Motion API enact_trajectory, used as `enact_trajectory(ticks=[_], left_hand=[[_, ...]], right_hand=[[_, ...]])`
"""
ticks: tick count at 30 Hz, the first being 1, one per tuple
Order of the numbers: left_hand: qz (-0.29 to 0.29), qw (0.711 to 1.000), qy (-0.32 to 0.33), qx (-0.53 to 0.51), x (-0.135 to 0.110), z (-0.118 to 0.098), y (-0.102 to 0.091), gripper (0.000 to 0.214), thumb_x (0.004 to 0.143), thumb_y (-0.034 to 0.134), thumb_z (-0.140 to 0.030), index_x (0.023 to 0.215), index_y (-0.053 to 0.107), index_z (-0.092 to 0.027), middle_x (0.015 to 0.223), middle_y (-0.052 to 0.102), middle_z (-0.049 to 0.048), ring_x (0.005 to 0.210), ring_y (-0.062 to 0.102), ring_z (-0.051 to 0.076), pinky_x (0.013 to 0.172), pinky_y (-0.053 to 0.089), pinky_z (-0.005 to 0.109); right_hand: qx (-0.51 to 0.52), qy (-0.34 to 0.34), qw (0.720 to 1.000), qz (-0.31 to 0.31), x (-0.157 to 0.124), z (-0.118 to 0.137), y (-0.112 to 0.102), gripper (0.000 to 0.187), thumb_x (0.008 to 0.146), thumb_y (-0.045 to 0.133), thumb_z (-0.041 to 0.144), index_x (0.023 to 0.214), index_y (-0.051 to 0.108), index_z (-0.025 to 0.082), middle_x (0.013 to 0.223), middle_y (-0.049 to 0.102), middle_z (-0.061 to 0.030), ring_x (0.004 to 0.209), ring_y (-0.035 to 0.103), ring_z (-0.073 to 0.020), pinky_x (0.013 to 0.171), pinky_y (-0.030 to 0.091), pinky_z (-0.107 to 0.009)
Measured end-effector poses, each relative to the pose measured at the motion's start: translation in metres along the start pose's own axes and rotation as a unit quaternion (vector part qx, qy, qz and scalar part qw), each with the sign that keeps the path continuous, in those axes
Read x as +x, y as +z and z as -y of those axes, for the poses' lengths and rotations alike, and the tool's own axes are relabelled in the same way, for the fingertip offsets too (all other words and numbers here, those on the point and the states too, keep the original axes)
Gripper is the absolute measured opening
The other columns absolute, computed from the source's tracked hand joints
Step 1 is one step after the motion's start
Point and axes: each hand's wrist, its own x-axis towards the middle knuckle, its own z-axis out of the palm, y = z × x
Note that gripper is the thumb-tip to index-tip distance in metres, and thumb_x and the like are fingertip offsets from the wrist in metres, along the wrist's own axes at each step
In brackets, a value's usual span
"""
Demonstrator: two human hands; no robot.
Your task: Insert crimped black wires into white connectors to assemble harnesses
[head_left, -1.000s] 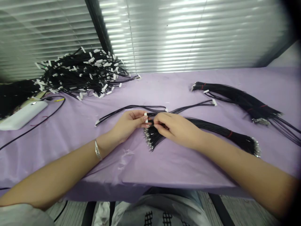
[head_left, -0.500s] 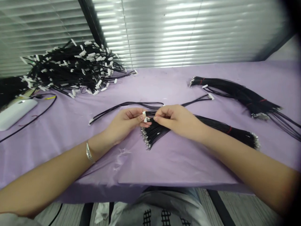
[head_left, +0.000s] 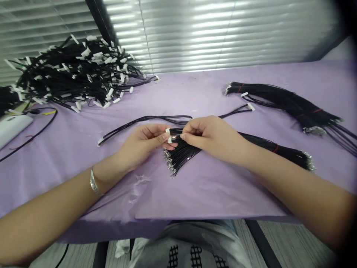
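Note:
A small white connector (head_left: 169, 136) is pinched between the thumb and fingers of my left hand (head_left: 150, 139). Black wires run from it toward the right. My right hand (head_left: 206, 130) is closed, thumb against forefinger, on thin black wires whose metal-tipped ends point at the connector, just short of it or at its edge. Beneath both hands lies a bundle of black wires (head_left: 184, 154), its silvery terminals fanned out at the left. A red tie binds its right part. Behind my hands, a loose black cable (head_left: 139, 120) has a white connector at its left end.
A large heap of black cables with white connectors (head_left: 75, 74) fills the back left. A tied bundle of black wires (head_left: 273, 98) lies at the back right. A white device (head_left: 13, 128) and a black cord (head_left: 44, 128) are at the left on the purple cloth (head_left: 223, 193).
The view has shifted slightly. My hands keep their pinches, and the metal wire tips show a little more plainly between the connector and my right fingertips.

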Motion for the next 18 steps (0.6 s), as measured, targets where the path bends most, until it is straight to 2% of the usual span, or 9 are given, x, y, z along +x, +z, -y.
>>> enact_trajectory(ticks=[7, 18], left_hand=[[-0.01, 1.0, 0.002, 0.008, -0.0008, 0.0001, 0.0001, 0.012, 0.08, 0.068, -0.022, 0.089, 0.071, -0.014, 0.079, 0.071, 0.0036, 0.071, 0.067, 0.013, 0.075, 0.055, 0.026], [-0.014, 1.0, 0.007, 0.012, -0.0017, 0.0005, 0.002, 0.013, 0.079, 0.068, -0.021, 0.089, 0.071, -0.013, 0.08, 0.071, 0.0034, 0.071, 0.068, 0.013, 0.075, 0.056, 0.025]], right_hand=[[-0.013, -0.03, 0.999, -0.01, -0.0005, -0.0012, -0.0001, 0.013, 0.078, 0.055, 0.017, 0.067, 0.061, 0.015, 0.057, 0.053, 0.0051, 0.051, 0.042, -0.0048, 0.052, 0.031, -0.022], [-0.032, -0.04, 0.998, -0.034, 0.0, -0.0021, 0.0028, 0.015, 0.079, 0.053, 0.02, 0.068, 0.062, 0.016, 0.058, 0.055, 0.0045, 0.052, 0.044, -0.0057, 0.054, 0.031, -0.024]])
